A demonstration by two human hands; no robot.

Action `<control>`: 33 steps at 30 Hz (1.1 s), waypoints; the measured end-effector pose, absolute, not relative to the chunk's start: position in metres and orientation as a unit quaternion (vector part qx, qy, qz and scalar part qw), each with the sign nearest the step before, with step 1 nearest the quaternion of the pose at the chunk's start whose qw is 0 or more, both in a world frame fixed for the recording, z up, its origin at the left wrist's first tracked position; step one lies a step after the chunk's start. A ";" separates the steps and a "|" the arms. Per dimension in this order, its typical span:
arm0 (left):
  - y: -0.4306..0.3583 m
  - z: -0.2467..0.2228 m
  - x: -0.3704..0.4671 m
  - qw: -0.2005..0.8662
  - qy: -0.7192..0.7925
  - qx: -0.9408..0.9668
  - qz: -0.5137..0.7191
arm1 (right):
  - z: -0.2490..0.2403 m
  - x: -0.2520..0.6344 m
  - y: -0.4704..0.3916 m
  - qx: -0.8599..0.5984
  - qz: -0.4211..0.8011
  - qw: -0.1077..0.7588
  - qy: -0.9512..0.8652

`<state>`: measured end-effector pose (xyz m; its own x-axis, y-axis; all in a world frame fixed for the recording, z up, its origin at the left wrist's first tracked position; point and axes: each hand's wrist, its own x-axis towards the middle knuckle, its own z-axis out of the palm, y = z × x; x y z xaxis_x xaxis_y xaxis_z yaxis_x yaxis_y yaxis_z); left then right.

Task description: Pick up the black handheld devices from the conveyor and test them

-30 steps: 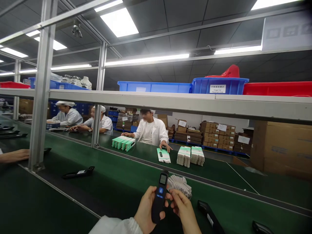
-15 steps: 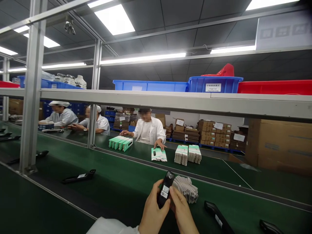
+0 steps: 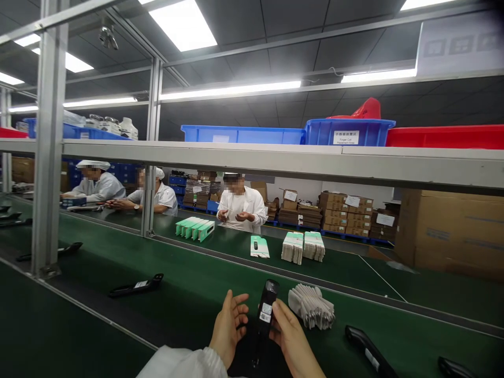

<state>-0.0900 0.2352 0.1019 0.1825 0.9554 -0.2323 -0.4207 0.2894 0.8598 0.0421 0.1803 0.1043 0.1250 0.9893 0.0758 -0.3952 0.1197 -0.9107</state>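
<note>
A long black device (image 3: 265,315) with white labels stands nearly upright in my right hand (image 3: 290,336), whose thumb and fingers grip its right side. My left hand (image 3: 231,324) is just left of the device, apart from it, with fingers spread and holding nothing. Beyond my right hand, a pile of folded whitish paper pieces (image 3: 312,307) lies on the green belt (image 3: 189,283). Similar black devices lie on the belt, one (image 3: 136,285) to the left and another (image 3: 370,350) to the right. The lower end of the held device is dark and hard to make out.
Across the belt, a co-worker (image 3: 242,205) sits behind green-and-white cartons (image 3: 195,228), a flat card (image 3: 260,247) and stacked cards (image 3: 293,247). A metal shelf (image 3: 252,156) with blue bins (image 3: 244,135) spans above. An upright post (image 3: 49,157) stands at left.
My left hand has let go of the black device and moved left, opening. The belt's devices and paper pile have shifted right. The co-worker's hands have come up off the table.
</note>
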 end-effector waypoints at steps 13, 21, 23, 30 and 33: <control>0.234 0.101 -0.089 0.695 0.406 0.348 0.481 | 0.079 0.051 0.193 -0.528 0.481 0.574 -0.400; 0.227 0.105 -0.085 0.658 0.420 0.421 0.462 | 0.056 0.070 0.198 -0.674 0.250 0.494 -0.489; 0.225 0.106 -0.084 0.655 0.422 0.427 0.459 | 0.062 0.068 0.195 -0.696 0.206 0.468 -0.504; 0.228 0.103 -0.084 0.640 0.431 0.456 0.444 | 0.080 0.050 0.189 -0.600 0.180 0.490 -0.606; 0.234 0.102 -0.089 0.604 0.438 0.526 0.408 | 0.062 0.041 0.196 -0.554 0.191 0.442 -0.679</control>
<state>-0.0894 0.2343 0.1021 0.2829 0.9539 -0.1001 -0.0332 0.1140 0.9929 0.0415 0.1961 0.0615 0.0051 0.9215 0.3882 0.5837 0.3125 -0.7494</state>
